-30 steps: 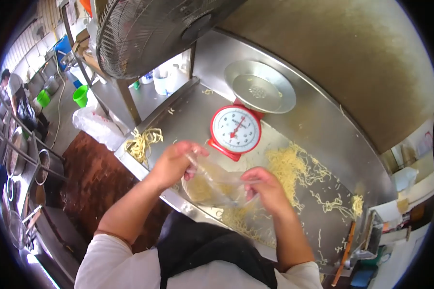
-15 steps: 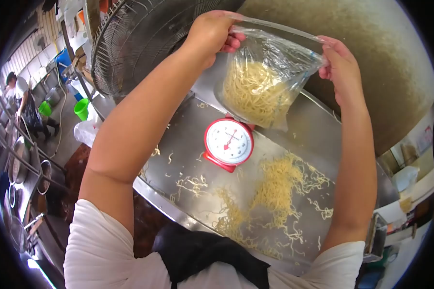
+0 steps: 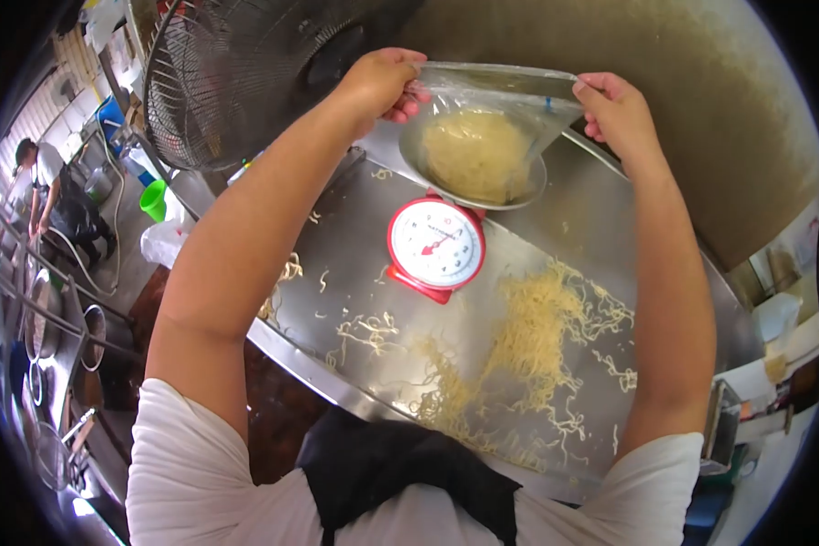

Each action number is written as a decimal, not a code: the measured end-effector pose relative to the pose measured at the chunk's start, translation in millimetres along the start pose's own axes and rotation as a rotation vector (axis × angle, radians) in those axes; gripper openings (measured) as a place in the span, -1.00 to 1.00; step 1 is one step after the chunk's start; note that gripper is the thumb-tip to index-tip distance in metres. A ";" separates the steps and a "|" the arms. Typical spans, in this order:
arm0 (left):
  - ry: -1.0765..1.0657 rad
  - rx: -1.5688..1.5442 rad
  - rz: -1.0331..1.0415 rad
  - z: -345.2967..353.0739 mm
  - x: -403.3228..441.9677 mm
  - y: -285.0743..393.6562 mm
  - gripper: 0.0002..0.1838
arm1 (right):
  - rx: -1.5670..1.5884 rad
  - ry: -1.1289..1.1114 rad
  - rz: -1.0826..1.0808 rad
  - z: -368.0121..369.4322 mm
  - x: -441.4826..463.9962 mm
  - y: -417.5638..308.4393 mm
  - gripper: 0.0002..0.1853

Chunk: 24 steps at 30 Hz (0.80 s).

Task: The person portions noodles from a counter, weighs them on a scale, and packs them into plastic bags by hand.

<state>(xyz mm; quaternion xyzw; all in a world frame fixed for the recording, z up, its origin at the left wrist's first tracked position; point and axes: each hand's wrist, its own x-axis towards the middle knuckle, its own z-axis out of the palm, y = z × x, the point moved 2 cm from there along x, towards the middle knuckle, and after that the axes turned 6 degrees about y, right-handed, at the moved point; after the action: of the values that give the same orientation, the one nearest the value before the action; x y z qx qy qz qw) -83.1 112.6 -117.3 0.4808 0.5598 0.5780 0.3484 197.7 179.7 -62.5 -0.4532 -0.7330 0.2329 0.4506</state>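
A clear plastic bag of noodles (image 3: 479, 150) rests in the round metal pan (image 3: 539, 187) of a red dial scale (image 3: 437, 244). My left hand (image 3: 389, 84) pinches the left corner of the bag's mouth, and my right hand (image 3: 613, 107) pinches the right corner, so the top edge is stretched between them. Loose noodles (image 3: 535, 323) lie heaped on the metal table (image 3: 355, 264) below the scale, with thin strands scattered around them.
A large wire-guarded fan (image 3: 218, 91) stands at the upper left. Past the table's left side are a green bucket (image 3: 154, 200), a white plastic bag (image 3: 162, 244) and a co-worker (image 3: 53, 196) beside pots and a hose. A wall rises behind the scale.
Both hands rose from the near side of the table with the bag, then brought it down into the scale pan. The scale's needle has turned. The co-worker has shifted.
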 end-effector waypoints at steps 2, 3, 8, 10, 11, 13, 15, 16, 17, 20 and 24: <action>-0.031 -0.002 -0.012 0.7 1.4 -0.6 -0.60 | -0.039 0.009 0.003 -1.6 -0.8 -0.2 -0.73; -0.040 0.008 -0.012 2.2 2.6 -1.3 -0.61 | -0.045 0.005 0.013 -2.0 -1.8 -0.5 -0.73; -0.075 0.005 -0.034 7.1 10.6 -4.7 -0.65 | -0.035 0.020 0.044 -4.0 -7.2 -1.8 -0.73; -0.078 -0.007 -0.059 10.8 16.2 -8.0 -0.68 | -0.028 0.035 0.046 -3.6 -8.3 -2.6 -0.73; -0.076 -0.009 -0.073 11.9 17.0 -7.4 -0.69 | -0.018 0.023 0.040 -3.7 -5.9 -0.7 -0.73; -0.084 -0.041 -0.084 13.3 19.0 -9.3 -0.69 | -0.043 0.051 -0.033 -0.8 -5.2 -3.2 -0.73; -0.110 -0.098 -0.069 15.6 22.7 -12.1 -0.68 | -0.142 0.115 -0.209 3.6 4.0 -4.7 -0.75; -0.103 -0.122 -0.041 17.5 22.9 -9.9 -0.67 | -0.149 0.099 -0.291 11.4 4.0 -13.1 -0.75; -0.098 -0.148 -0.011 20.7 22.6 -7.9 -0.66 | -0.158 0.086 -0.372 19.3 2.0 -21.9 -0.75; -0.083 -0.220 0.064 32.6 13.2 7.4 -0.65 | -0.249 -0.065 -0.449 50.2 -2.2 -48.5 -0.77; -0.117 -0.222 0.134 46.6 8.8 23.3 -0.67 | -0.300 -0.487 -0.250 89.8 7.4 -25.1 -0.74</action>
<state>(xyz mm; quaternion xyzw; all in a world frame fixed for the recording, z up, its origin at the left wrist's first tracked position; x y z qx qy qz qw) -38.4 132.5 -97.2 0.5085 0.4378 0.6292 0.3922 106.7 180.1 -83.9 -0.3520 -0.8956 0.1665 0.2150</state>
